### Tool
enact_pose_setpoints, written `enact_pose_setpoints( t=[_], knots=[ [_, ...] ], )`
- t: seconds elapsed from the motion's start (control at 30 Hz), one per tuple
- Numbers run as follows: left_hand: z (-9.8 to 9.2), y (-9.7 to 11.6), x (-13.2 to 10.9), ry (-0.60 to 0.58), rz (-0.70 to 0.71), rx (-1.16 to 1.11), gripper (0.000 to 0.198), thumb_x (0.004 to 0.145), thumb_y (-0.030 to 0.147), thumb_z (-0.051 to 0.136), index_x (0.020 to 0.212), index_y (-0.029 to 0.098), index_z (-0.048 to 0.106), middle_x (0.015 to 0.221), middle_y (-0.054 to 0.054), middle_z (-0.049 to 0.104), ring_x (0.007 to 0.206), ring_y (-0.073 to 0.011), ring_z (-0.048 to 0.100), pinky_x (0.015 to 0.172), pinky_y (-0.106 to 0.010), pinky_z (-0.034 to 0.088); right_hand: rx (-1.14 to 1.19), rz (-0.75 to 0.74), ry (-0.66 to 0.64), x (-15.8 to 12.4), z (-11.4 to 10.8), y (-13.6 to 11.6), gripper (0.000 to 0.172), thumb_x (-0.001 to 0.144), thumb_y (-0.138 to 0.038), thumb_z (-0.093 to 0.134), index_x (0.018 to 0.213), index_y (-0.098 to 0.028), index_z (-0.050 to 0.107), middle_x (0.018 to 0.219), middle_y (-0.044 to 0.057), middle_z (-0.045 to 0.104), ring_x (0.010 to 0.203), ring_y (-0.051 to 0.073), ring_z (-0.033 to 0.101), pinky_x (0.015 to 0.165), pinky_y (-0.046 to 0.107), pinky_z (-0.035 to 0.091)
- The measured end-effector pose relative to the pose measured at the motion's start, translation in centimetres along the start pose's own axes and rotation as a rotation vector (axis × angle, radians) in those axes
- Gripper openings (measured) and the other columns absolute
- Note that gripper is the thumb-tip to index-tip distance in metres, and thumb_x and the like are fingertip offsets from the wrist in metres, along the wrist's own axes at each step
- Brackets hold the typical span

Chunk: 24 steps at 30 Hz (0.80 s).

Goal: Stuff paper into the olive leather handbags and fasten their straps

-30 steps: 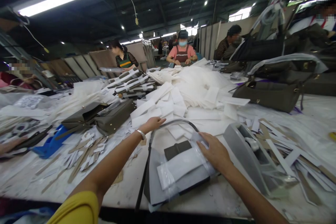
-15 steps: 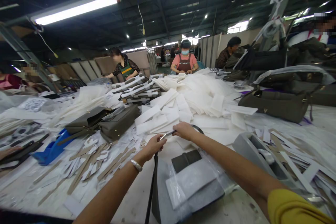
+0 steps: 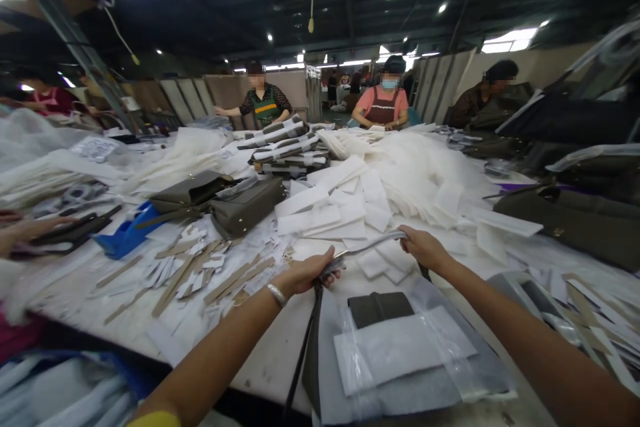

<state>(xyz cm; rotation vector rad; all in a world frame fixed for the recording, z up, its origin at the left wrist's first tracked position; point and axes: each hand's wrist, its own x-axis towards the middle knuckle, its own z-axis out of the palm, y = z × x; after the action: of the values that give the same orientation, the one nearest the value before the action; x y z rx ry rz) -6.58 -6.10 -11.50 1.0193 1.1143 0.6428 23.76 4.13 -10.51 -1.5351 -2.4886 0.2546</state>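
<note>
My left hand [image 3: 304, 273] is closed round the left end of a grey bag strap [image 3: 369, 246]. My right hand [image 3: 424, 247] pinches the same strap further right, so it stretches between them above the table. Below the hands lies a grey handbag [image 3: 400, 383] wrapped in clear plastic, with a white foam sheet [image 3: 400, 347] and a dark flap [image 3: 380, 307] on top. A black strap [image 3: 303, 353] hangs from my left hand over the table's front edge.
White foam pieces [image 3: 350, 207] are heaped mid-table. Two olive handbags [image 3: 225, 200] lie at the left, another [image 3: 575, 220] at the right. Cardboard strips [image 3: 195, 273] and a blue tape dispenser [image 3: 125, 237] lie left. Several people work at the far side. Another person's hand [image 3: 30, 230] is at the far left.
Both hands moved onto the strap and pulled apart along it, lifting it straight. My view has turned to the left.
</note>
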Motion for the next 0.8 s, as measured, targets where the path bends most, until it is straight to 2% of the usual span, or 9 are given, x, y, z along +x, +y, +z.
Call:
enact_pose_setpoints(
  t=[0.1, 0.2, 0.3, 0.4, 0.5, 0.57, 0.63, 0.73, 0.8],
  knots=[
    [0.8, 1.7, -0.2, -0.065, 0.03, -0.087, 0.058, 0.08, 0.073, 0.054, 0.084, 0.014, 0.053, 0.065, 0.004, 0.049, 0.045, -0.0031, 0.029, 0.044, -0.018, 0.021, 0.184, -0.018, 0.14, -1.3, -2.0, -0.6, 0.02, 0.083, -0.018, 0.038, 0.083, -0.022, 0.058, 0.063, 0.0, 0.063, 0.061, 0.018, 0.059, 0.063, 0.028, 0.039],
    [2.4, 4.2, -2.8, -0.096, 0.123, -0.158, 0.049, 0.081, 0.064, 0.059, 0.08, 0.017, 0.047, 0.059, 0.009, 0.037, 0.042, -0.0016, 0.017, 0.043, -0.016, 0.011, 0.254, -0.049, 0.314, -3.6, -5.5, -2.2, 0.018, 0.084, -0.025, 0.039, 0.081, -0.024, 0.057, 0.059, -0.001, 0.059, 0.054, 0.018, 0.055, 0.058, 0.029, 0.039],
    [4.8, 7.0, -7.6, -0.106, 0.271, -0.187, 0.044, 0.084, 0.06, 0.06, 0.078, 0.019, 0.044, 0.057, 0.009, 0.034, 0.042, -0.0021, 0.017, 0.041, -0.016, 0.012, 0.236, -0.041, 0.484, -6.7, -10.1, -4.7, 0.018, 0.086, -0.031, 0.041, 0.085, -0.026, 0.058, 0.06, 0.0, 0.059, 0.052, 0.018, 0.054, 0.055, 0.03, 0.038],
    [7.5, 9.3, -13.1, -0.113, 0.468, -0.098, 0.041, 0.086, 0.056, 0.06, 0.077, 0.018, 0.048, 0.059, 0.008, 0.034, 0.043, -0.0028, 0.024, 0.039, -0.015, 0.02, 0.204, -0.024, 0.648, -9.5, -14.1, -7.1, 0.023, 0.082, -0.025, 0.043, 0.096, -0.028, 0.061, 0.063, 0.001, 0.061, 0.058, 0.018, 0.057, 0.059, 0.03, 0.041],
    [9.5, 9.8, -17.3, -0.015, 0.55, 0.133, 0.036, 0.087, 0.053, 0.06, 0.09, 0.018, 0.059, 0.063, 0.006, 0.043, 0.047, -0.0042, 0.034, 0.041, -0.015, 0.029, 0.232, -0.134, 0.76, -11.0, -15.7, -9.0, 0.029, 0.076, -0.018, 0.043, 0.097, -0.024, 0.062, 0.077, 0.002, 0.066, 0.07, 0.018, 0.062, 0.066, 0.029, 0.045],
    [9.9, 9.1, -18.8, 0.078, 0.55, 0.292, 0.04, 0.088, 0.052, 0.058, 0.112, 0.021, 0.061, 0.071, 0.003, 0.054, 0.049, -0.0066, 0.042, 0.041, -0.016, 0.035, 0.277, -0.223, 0.773, -11.2, -15.2, -9.7, 0.027, 0.078, -0.017, 0.042, 0.095, -0.022, 0.062, 0.088, 0.004, 0.068, 0.079, 0.019, 0.064, 0.073, 0.028, 0.047],
    [9.5, 7.9, -19.3, 0.148, 0.525, 0.43, 0.048, 0.088, 0.052, 0.056, 0.127, 0.024, 0.058, 0.081, -0.001, 0.063, 0.055, -0.0114, 0.053, 0.045, -0.02, 0.044, 0.305, -0.258, 0.646, -11.0, -13.9, -9.8, 0.029, 0.08, -0.015, 0.041, 0.098, -0.021, 0.063, 0.094, 0.004, 0.069, 0.087, 0.019, 0.065, 0.081, 0.029, 0.049],
    [7.8, 5.9, -19.3, 0.278, 0.546, 0.586, 0.048, 0.084, 0.055, 0.059, 0.124, 0.029, 0.065, 0.1, -0.005, 0.071, 0.086, -0.024, 0.067, 0.069, -0.03, 0.057, 0.313, -0.328, 0.394, -11.3, -11.8, -9.1, 0.042, 0.085, -0.017, 0.048, 0.125, -0.02, 0.057, 0.122, 0.007, 0.066, 0.115, 0.022, 0.059, 0.102, 0.035, 0.045],
    [6.4, 5.0, -19.4, 0.348, 0.567, 0.589, 0.046, 0.08, 0.056, 0.061, 0.118, 0.031, 0.07, 0.104, -0.005, 0.072, 0.096, -0.0293, 0.067, 0.072, -0.034, 0.059, 0.302, -0.391, 0.341, -12.3, -10.7, -8.5, 0.066, 0.085, -0.026, 0.06, 0.146, -0.019, 0.038, 0.147, 0.011, 0.047, 0.136, 0.025, 0.042, 0.115, 0.041, 0.033]
  ],
)
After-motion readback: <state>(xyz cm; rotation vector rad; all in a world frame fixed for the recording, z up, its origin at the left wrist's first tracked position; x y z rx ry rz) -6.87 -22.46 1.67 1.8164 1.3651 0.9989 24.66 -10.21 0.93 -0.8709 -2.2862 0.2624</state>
